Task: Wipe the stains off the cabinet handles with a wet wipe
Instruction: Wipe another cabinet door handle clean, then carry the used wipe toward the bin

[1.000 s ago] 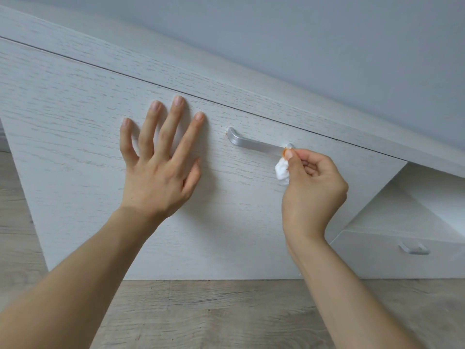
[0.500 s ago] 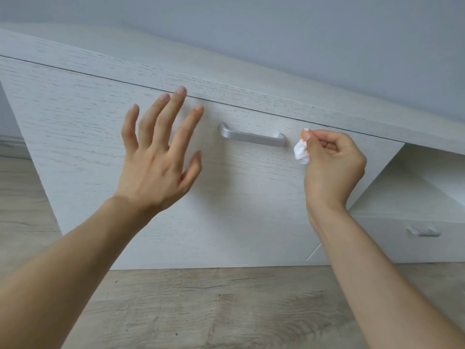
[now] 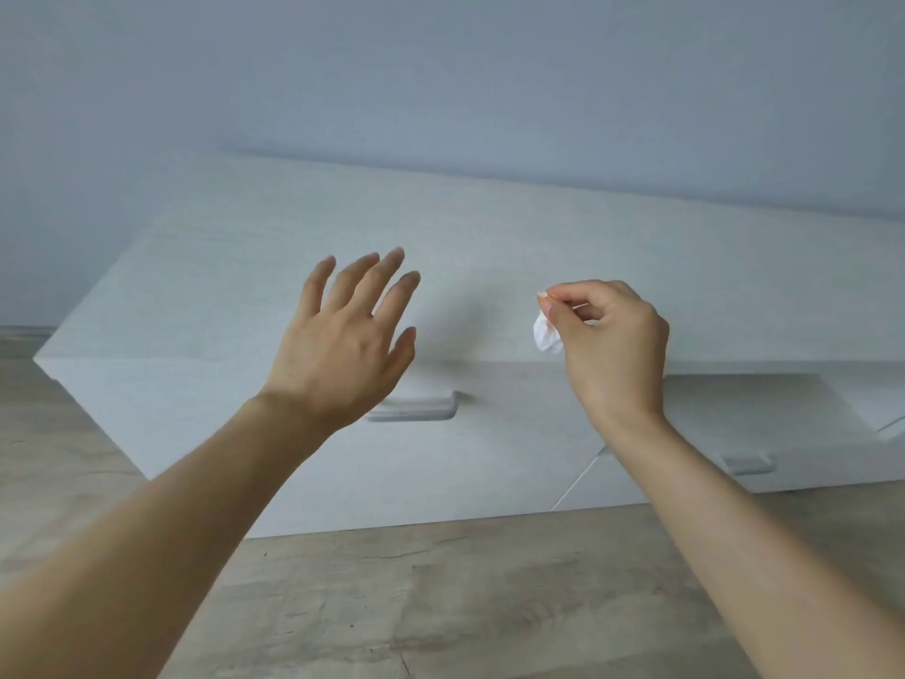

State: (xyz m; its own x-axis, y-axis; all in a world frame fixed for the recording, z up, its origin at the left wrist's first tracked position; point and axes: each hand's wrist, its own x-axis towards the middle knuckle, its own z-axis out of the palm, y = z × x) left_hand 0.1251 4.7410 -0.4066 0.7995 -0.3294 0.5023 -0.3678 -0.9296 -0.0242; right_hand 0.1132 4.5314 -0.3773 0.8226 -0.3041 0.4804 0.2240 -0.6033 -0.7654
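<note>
A: So, status, left to right?

B: My left hand (image 3: pixel 338 345) is up in the air with fingers spread and straight, holding nothing. It's in front of the pale white wood-grain cabinet (image 3: pixel 205 286), not touching it as far as I can tell. My guess is I'm keeping it out of the way rather than bracing.

A: Handle?

B: The silver bar handle on the wide drawer front (image 3: pixel 421 409) sits just below that hand. My wrist covers its left end; the right end is in view. The frame is blurry, so I can't tell whether stains remain.

A: Wipe?

B: The small crumpled white wet wipe (image 3: pixel 546 334) is pinched between thumb and forefinger of my right hand (image 3: pixel 612 335), other fingers curled in. It hangs above and right of the handle, clear of it and off the cabinet face.

A: Anything else right?

B: A second, smaller silver handle (image 3: pixel 747 464) is low on the right, partly behind my right forearm. Likely the next target.

A: Room?

B: There's open space above the cabinet's top edge and over the light wooden floor (image 3: pixel 440 595). The low handle needs a reach down.
</note>
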